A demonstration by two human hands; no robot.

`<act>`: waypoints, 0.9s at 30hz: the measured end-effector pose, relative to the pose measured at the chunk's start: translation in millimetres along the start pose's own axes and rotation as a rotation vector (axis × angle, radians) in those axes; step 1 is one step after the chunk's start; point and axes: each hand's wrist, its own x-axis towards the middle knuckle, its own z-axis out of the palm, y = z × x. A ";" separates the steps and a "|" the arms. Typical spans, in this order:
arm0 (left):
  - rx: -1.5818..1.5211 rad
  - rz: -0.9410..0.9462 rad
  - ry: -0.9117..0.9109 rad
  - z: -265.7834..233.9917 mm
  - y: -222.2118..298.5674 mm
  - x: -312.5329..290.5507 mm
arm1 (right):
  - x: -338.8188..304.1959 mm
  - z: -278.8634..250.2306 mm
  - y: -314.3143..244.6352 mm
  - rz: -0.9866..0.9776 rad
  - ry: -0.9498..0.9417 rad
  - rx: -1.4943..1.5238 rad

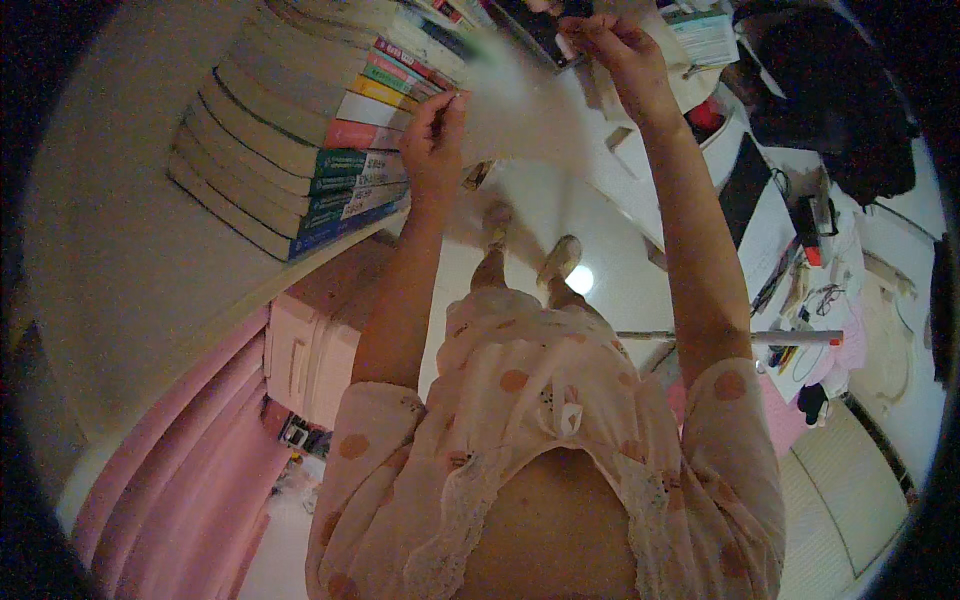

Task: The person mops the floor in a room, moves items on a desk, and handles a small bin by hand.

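My left hand [433, 145] is closed in a pinch beside a row of thick books [345, 165]. Its fingertips meet the edge of a thin, see-through whitish sheet [525, 115], which looks like plastic film or a bag and is blurred. The sheet hangs in front of me, and the floor shows through it. Farther up and to the right, my right hand [625, 65] has its fingers pressed together. Something small and dark [577, 12] shows at its fingertips, too unclear to name.
The books stand on a pale shelf [190, 310] to my left. Below it hangs a pink curtain [180, 480] near a pale pink case [310, 345]. At right, a cluttered desk [640, 180] holds papers, cables and glasses [828, 298]. A black bag [830, 100] lies beyond.
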 end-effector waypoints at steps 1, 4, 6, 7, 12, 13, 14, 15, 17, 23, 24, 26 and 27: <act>-0.076 0.006 -0.024 1.3 9.9 -0.3 | -2.0 -5.7 -5.5 0.031 -0.009 0.075; -0.309 -0.091 0.024 10.6 35.0 0.9 | -9.3 -12.0 -36.6 0.108 -0.066 0.195; -0.390 -0.147 -0.094 11.9 52.5 3.9 | -21.4 -13.9 -63.5 0.170 -0.109 0.211; -0.484 -0.205 -0.164 12.7 58.9 5.3 | -30.6 -12.7 -77.7 0.140 -0.138 0.216; -0.681 -0.413 -0.417 31.3 94.2 -2.2 | -63.0 -12.8 -132.3 0.190 -0.229 -0.065; -0.704 -0.470 -0.453 36.7 101.3 -6.4 | -68.8 -14.7 -138.1 0.163 -0.266 -0.175; -0.739 -0.509 -0.482 42.8 102.5 -11.6 | -74.3 -16.0 -145.5 0.138 -0.303 -0.286; -0.766 -0.543 -0.506 46.3 103.7 -15.3 | -82.4 -12.0 -157.3 0.136 -0.348 -0.403; -0.800 -0.604 -0.539 52.4 103.1 -21.5 | -95.1 -11.0 -157.9 0.056 -0.373 -0.481; -0.844 -0.695 -0.604 66.1 88.1 -34.2 | -108.2 -18.5 -155.4 0.142 -0.405 -0.497; -0.824 -0.693 -0.609 69.9 92.7 -35.2 | -109.3 -21.4 -156.0 0.149 -0.383 -0.452; -0.784 -0.688 -0.614 78.1 103.9 -41.4 | -111.4 -27.6 -157.7 0.161 -0.343 -0.363; -0.800 -0.681 -0.633 80.1 106.7 -41.9 | -111.2 -29.5 -157.1 0.194 -0.333 -0.287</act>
